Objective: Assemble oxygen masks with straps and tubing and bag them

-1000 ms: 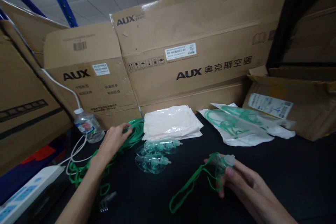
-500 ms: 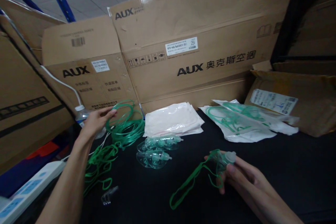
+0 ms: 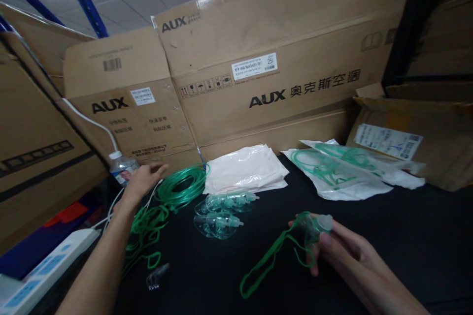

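My right hand (image 3: 342, 246) grips a small clear-green oxygen mask (image 3: 312, 231) with a whitish connector facing up. Its green elastic strap (image 3: 260, 273) dangles to the left over the black table. At the left, my left hand (image 3: 146, 179) is beside a coil of green tubing (image 3: 181, 187), fingers stretched out and apart, with nothing visible in them. Green straps (image 3: 146, 231) lie in a tangle below that coil. In the middle, several clear-green masks (image 3: 218, 224) rest in front of a stack of white pouches (image 3: 244, 172).
Bagged green tubing sets (image 3: 332, 167) lie at the right by an opened cardboard box (image 3: 443, 138). A bottle (image 3: 123, 167) and a power strip (image 3: 48, 266) with white cables are at the left. A small clear piece (image 3: 157, 275) lies in front. Large cartons (image 3: 277, 19) stand behind.
My left hand has let go of the raised loop of tubing, which now lies flat on the coil, and has moved slightly down. The right hand keeps its hold on the mask.
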{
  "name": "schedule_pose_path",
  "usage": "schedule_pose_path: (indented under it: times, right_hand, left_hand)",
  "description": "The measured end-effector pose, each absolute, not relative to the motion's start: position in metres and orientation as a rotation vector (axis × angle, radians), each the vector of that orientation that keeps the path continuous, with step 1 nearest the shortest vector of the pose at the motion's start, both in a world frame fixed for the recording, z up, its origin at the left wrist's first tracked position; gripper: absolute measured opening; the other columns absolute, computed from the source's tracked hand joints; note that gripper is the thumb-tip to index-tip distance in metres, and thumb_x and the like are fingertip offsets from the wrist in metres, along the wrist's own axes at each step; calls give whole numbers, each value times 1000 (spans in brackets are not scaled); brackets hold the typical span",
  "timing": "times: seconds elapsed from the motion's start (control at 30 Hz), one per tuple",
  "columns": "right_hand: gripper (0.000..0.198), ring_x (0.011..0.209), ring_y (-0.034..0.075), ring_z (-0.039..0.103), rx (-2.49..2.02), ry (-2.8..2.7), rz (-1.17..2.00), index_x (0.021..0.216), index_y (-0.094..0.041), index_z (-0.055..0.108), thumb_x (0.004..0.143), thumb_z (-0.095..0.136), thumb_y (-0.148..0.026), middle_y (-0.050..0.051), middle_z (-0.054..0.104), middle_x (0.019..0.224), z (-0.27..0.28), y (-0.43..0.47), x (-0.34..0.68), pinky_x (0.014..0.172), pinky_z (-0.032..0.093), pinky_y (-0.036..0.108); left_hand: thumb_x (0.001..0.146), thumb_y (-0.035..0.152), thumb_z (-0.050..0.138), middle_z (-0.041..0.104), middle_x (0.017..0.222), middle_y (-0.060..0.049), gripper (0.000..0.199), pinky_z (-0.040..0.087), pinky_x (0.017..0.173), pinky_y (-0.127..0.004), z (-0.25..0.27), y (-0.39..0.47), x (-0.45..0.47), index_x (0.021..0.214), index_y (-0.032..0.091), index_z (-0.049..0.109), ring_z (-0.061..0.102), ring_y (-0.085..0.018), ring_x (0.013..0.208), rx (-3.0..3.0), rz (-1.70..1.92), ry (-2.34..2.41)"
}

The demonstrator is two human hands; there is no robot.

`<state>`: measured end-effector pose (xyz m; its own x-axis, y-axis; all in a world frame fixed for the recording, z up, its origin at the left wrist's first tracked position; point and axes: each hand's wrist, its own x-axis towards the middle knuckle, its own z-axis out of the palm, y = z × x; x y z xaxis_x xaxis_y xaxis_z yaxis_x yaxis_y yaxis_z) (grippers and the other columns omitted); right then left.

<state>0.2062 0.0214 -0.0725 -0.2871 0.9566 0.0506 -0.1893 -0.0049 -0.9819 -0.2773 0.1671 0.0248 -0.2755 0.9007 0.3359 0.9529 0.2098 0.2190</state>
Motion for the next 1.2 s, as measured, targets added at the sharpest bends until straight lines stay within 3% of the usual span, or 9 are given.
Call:
schedule_pose_path:
  times: [0.27,0.6,0.83,1.2]
  right_hand:
    - [36,75,21,61,-834,-1298,1492,116,-23,70,100,58,-53,1,68,79,-72,21,206,82,43,37]
    - [37,75,20,62,-845,-1257,1522,120,-23,69,98,61,-52,0,68,78,-69,20,206,82,44,36]
    - [37,72,20,62,-874,-1283,1480,112,-21,72,97,63,-54,1,68,77,-66,19,204,80,45,37]
    - [43,71,22,63,-871,-1281,1479,120,-20,71,97,62,-54,2,68,76,-69,21,206,79,46,38]
  left_hand:
    - [97,34,68,65,129,-10,35,58,91,-45,-7,195,-263,128,19,63,67,-26,111,-1912,-51,-2472]
    - [98,36,66,64,130,-11,37,58,92,-47,32,193,-295,130,17,62,67,-27,110,-1764,-89,-2525]
    - [98,36,67,64,130,-10,37,58,91,-47,15,186,-303,129,18,62,67,-27,111,-1718,57,-2644]
    - [97,36,68,65,128,-9,37,58,91,-46,14,177,-291,128,18,63,67,-27,110,-1779,64,-2571]
